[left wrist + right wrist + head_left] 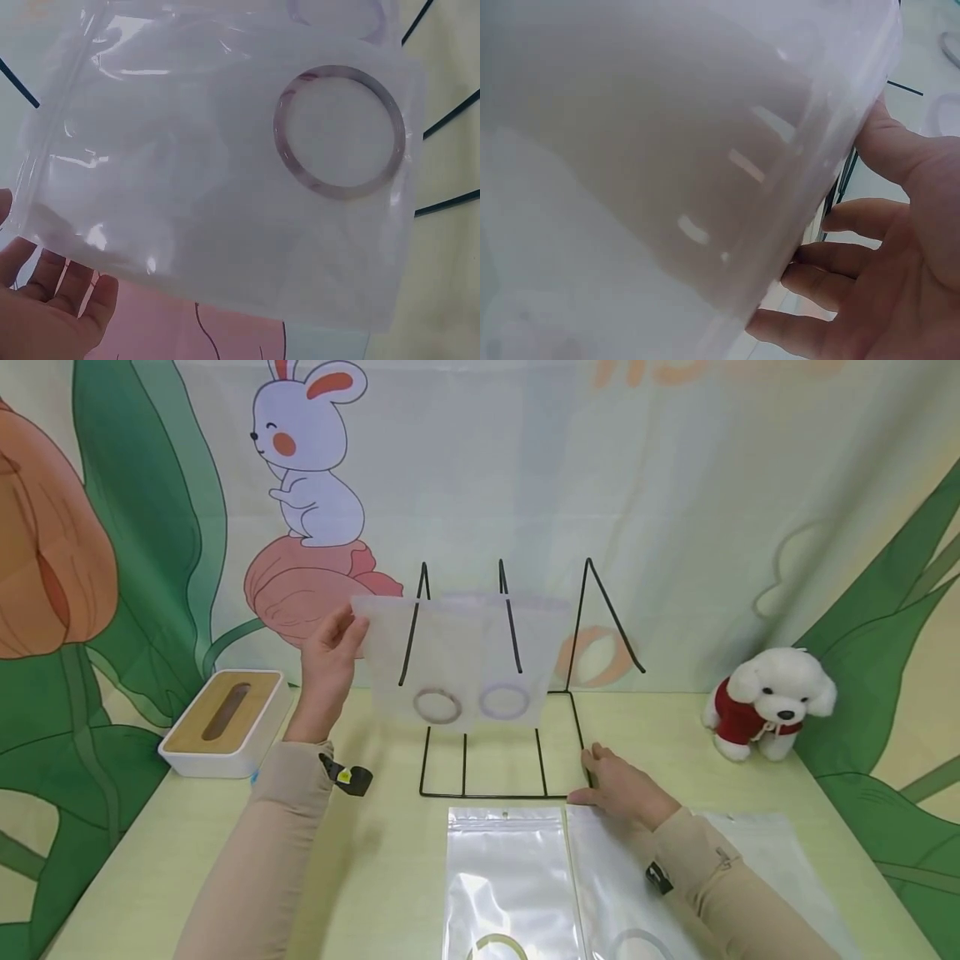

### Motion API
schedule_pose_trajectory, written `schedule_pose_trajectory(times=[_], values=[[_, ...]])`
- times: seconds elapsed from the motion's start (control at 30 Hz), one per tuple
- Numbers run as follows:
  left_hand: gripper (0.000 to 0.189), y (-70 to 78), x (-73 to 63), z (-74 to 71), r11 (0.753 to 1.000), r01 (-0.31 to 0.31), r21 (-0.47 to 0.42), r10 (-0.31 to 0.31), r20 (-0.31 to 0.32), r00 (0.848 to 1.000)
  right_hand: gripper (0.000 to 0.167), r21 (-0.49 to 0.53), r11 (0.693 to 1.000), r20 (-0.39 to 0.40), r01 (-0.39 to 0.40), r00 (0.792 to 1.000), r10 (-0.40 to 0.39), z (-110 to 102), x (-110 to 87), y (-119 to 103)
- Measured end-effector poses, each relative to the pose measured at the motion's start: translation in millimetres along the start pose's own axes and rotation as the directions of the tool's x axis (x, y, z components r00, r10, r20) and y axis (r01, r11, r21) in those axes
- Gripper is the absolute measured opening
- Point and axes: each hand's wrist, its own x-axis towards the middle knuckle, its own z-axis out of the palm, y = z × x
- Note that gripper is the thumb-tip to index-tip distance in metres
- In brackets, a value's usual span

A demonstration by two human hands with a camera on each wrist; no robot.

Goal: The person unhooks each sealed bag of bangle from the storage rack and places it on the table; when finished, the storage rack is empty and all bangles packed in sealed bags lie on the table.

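My left hand [328, 664] pinches the upper left corner of a clear zip bag [187, 150] with a brownish-purple bangle [283, 127] inside. That bag overlaps the left prongs of a black wire rack [480, 795]. Beside it, on the middle prong, hangs another clear bag with a lilac bangle [504, 702]. My right hand [626, 785] is low at the rack's front right corner, fingers spread. Its thumb and fingertips are right at the top edge of a zip bag [667, 187] lying on the table, which holds a greyish bangle [641, 943].
Left of that bag lies another zip bag [504, 860] with a yellow-green bangle [498, 941]; a further bag [765, 843] is partly under my right arm. A tissue box [225, 760] stands at the left, a plush dog [776, 702] at the right. A printed curtain [465, 460] hangs behind.
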Motion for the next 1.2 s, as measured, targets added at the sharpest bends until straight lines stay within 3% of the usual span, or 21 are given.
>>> schedule_pose_trajectory(times=[0.67, 1.03, 1.2], values=[[0.031, 11.7, -6.8, -2.1, 0.994, -0.063, -0.088, 0.058, -0.055, 0.997, 0.088, 0.015, 1.000, -0.003, 0.009, 1.000, -0.009, 1, 0.4, 2], [0.034, 14.3, -14.0, 3.4, 0.990, -0.125, -0.071, 0.119, -0.092, 0.989, 0.087, 0.018, 1.000, 0.000, 0.016, 1.000, -0.016, 1, 0.6, 1], [0.034, 16.7, -17.1, 3.6, 0.991, -0.125, -0.053, 0.118, -0.116, 0.986, 0.087, 0.028, 1.000, 0.002, 0.009, 1.000, -0.009, 2, 1.1, 1]])
